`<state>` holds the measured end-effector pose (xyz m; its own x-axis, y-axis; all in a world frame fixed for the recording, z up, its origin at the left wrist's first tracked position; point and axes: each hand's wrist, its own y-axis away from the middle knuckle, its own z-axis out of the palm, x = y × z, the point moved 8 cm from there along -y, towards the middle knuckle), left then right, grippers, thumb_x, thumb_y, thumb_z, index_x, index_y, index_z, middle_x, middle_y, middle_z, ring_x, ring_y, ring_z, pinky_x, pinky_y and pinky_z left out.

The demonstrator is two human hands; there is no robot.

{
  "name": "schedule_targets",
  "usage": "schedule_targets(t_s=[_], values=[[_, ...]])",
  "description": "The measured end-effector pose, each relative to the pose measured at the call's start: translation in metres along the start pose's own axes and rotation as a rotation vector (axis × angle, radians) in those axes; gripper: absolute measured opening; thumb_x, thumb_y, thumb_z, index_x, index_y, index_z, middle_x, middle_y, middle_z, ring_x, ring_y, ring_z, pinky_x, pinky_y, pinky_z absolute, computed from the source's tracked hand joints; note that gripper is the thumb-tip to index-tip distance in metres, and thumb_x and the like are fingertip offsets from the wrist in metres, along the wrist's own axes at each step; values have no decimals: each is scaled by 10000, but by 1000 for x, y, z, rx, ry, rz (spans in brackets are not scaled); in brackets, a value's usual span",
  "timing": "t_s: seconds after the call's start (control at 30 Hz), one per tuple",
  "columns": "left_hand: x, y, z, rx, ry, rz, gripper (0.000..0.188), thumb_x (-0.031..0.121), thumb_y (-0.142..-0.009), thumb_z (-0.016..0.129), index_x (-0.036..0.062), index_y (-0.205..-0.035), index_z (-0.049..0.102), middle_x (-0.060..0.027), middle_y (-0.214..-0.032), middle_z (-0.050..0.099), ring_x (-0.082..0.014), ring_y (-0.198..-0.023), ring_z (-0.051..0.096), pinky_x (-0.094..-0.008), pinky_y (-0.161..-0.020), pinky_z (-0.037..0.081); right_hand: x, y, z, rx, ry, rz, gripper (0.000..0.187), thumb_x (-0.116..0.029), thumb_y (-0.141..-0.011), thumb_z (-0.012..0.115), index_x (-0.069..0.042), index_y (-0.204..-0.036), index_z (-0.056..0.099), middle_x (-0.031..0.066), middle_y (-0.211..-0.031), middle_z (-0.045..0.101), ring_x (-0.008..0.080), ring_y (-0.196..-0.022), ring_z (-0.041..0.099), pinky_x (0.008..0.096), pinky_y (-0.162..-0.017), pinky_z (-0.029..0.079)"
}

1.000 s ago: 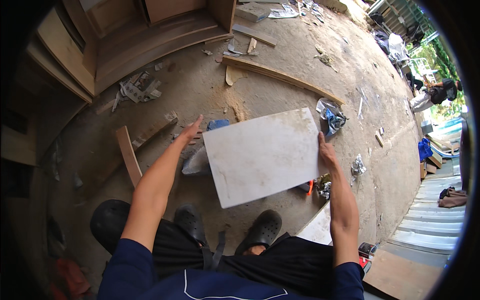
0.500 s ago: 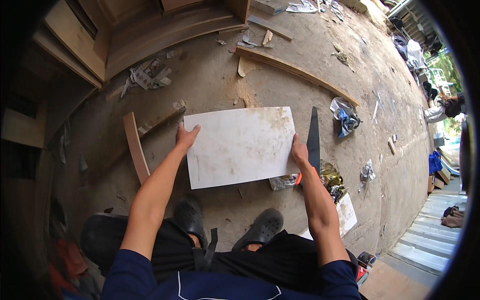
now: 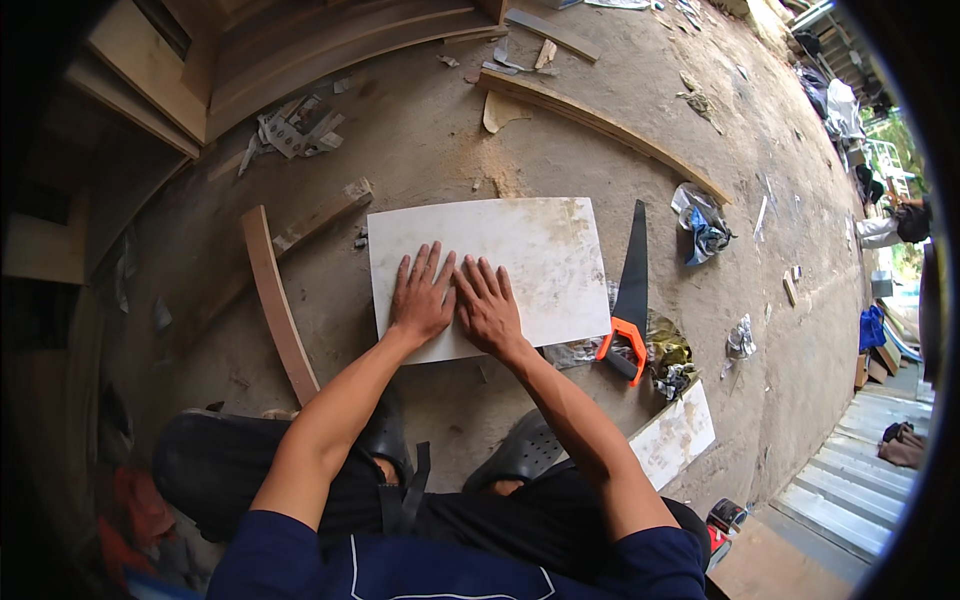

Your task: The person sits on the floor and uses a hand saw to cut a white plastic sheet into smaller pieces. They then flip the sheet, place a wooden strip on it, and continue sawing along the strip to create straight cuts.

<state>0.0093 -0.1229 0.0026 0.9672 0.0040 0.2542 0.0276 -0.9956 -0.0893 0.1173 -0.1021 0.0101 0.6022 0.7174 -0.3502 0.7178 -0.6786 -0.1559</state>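
Note:
A white rectangular board [image 3: 545,260] with brown smudges lies in front of me, its darkest stains at the far right corner. My left hand [image 3: 424,300] rests flat on its near left part, fingers stretched forward. Close beside it, my right hand [image 3: 488,308] also presses flat on the board with fingers spread a little. Neither hand grips anything. Just right of the board, a hand saw [image 3: 632,275] with a dark blade and an orange and black handle lies on the ground, blade pointing away from me.
Wooden strips lie to the left [image 3: 273,300] and beyond the board [image 3: 610,130]. A second stained white board [image 3: 675,435] is near my right knee. Crumpled wrappers [image 3: 700,220] and sawdust [image 3: 497,172] litter the concrete floor. Wooden cabinetry [image 3: 330,65] stands at the far left.
Both hands have let go of the board's left and right edges and moved inward to lie flat on its top. The saw's handle, earlier behind my right forearm, now shows.

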Motion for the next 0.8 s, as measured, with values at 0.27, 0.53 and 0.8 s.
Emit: schedule_targets(t_s=[0.27,0.53,0.8], values=[[-58,16,-16,156,47,-248,543,275,-920,471,118,-1435,400,-92,-1533,310,-260,-1430,245,-494,-1165,119,45,-11,-12,95,135,384,580,-305,-946,466,-48,-1451,342,189,-1528,273,370,-1425,214,527,-1161,106],[-65,12,-10,173,36,-339,454,238,-955,424,132,-1395,452,-89,-1520,329,-290,-1411,269,-509,-1135,217,-29,-45,28,-67,-15,-251,594,-315,-895,518,-145,-1447,379,95,-1516,341,278,-1411,291,482,-1162,187],[-56,4,-18,138,-62,-309,465,297,-940,466,92,-1357,490,-148,-1475,371,-326,-1373,308,-501,-1143,198,265,1,-95,143,441,806,589,-457,-996,318,-105,-1468,341,183,-1536,268,399,-1428,189,560,-1142,110]])
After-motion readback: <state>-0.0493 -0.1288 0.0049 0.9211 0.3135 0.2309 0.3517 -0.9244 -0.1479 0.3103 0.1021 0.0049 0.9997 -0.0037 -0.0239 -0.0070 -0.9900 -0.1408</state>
